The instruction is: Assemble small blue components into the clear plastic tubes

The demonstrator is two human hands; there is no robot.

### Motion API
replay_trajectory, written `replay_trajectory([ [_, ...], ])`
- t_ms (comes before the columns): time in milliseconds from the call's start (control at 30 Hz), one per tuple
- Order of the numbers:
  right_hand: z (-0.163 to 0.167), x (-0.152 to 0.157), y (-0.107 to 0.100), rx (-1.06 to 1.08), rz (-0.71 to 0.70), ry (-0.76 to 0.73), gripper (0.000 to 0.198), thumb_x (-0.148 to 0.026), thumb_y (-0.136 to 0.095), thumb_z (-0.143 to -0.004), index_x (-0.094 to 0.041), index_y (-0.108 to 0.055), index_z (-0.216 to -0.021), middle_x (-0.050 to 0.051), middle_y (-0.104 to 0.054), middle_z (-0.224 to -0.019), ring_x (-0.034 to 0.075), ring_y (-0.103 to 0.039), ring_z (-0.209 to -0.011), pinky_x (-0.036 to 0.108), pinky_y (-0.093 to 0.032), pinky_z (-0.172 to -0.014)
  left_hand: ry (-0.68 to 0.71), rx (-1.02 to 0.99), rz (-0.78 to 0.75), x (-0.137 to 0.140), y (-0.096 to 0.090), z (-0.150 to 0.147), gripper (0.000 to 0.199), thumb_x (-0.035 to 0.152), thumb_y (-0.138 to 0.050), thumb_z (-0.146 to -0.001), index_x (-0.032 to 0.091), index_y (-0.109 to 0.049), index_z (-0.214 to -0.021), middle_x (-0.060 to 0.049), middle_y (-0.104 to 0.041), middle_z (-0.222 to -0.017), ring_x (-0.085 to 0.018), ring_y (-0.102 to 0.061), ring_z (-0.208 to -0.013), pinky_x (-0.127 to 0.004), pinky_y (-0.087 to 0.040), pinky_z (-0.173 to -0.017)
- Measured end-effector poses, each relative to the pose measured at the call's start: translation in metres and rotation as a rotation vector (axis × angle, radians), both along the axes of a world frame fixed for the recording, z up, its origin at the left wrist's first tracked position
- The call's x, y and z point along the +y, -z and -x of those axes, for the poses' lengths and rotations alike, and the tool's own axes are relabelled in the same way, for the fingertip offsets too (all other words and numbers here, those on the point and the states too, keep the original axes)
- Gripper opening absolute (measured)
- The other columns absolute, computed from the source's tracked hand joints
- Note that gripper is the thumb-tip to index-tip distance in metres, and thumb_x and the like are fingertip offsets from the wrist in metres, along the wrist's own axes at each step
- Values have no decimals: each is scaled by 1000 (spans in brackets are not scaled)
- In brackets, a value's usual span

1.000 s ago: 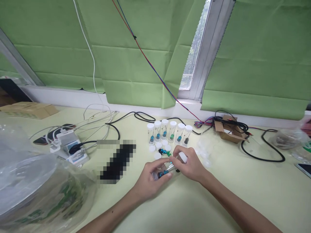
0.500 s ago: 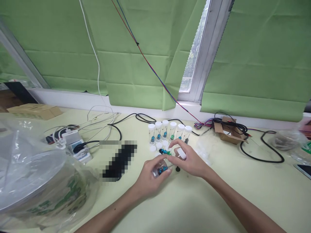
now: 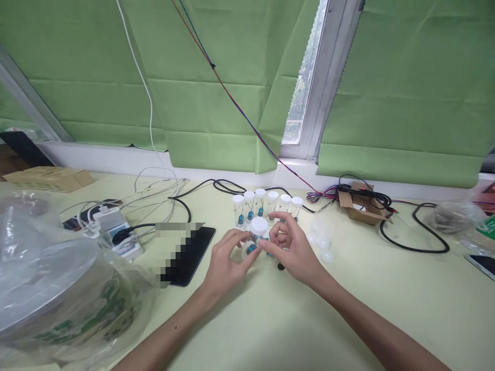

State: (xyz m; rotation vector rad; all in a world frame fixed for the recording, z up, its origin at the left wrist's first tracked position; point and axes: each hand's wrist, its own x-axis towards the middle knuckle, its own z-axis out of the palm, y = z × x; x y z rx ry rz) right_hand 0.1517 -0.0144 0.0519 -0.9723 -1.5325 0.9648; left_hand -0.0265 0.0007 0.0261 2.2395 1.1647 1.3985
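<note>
A clear vial (image 3: 252,251) with blue pieces inside stands nearly upright between my hands, topped by a white cap (image 3: 259,225). My left hand (image 3: 228,263) holds it from the left, thumb and fingers on its wall. From the right, my right hand (image 3: 296,252) has its thumb at the front of the vial just under the cap and its index finger bent beside the cap; its other fingers are curled. Part of the vial is covered by my fingers. Behind stand several capped vials (image 3: 249,208) in a row, holding small coloured pieces.
Loose clear caps (image 3: 327,254) lie right of my hands, and a small black piece (image 3: 281,266) is just below them. A black tablet (image 3: 197,255), a power strip (image 3: 124,234) and a bagged tub (image 3: 77,304) are at left. An open cardboard box (image 3: 361,211) with cables stands at back right.
The vial, tilted in my left hand before, is now nearly upright. The white cap has moved from my right hand onto the vial's top, and the right thumb now meets the vial.
</note>
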Motion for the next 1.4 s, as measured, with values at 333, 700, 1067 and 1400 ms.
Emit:
replay_trajectory([
  [333, 28, -57, 66, -324, -58, -245, 8, -17, -52, -87, -19, -59, -87, -4, -47, -64, 9, -42, -54, 20, -36, -53, -440, 77, 197, 38, -2, 34, 23, 40, -61, -80, 19, -61, -89, -1, -65, -83, -12, -54, -52, -26, -44, -61],
  [700, 31, -57, 72, -415, -43, -238, 12, -12, -51, -84, -19, -58, -77, -4, -49, -63, 9, -43, -55, 19, -35, -55, -294, 117, 330, 46, 22, 27, 23, 41, -52, -86, 20, -54, -93, -2, -64, -90, -13, -59, -58, -27, -45, -63],
  [1067, 30, -59, 74, -462, -99, -241, 12, -12, -51, -84, -19, -58, -77, -3, -52, -65, 9, -45, -55, 19, -35, -56, -251, 102, 335, 44, 41, 17, 28, 32, -57, -83, 17, -56, -107, -5, -64, -95, -13, -59, -64, -27, -48, -66],
  [1400, 29, -58, 77, -518, -145, -245, 12, -13, -50, -86, -20, -56, -78, -4, -51, -65, 9, -44, -57, 20, -33, -56, -320, 258, 418, 32, 31, 14, 52, 33, -51, -88, 9, -45, -133, -16, -57, -117, -21, -65, -83, -34, -50, -81],
])
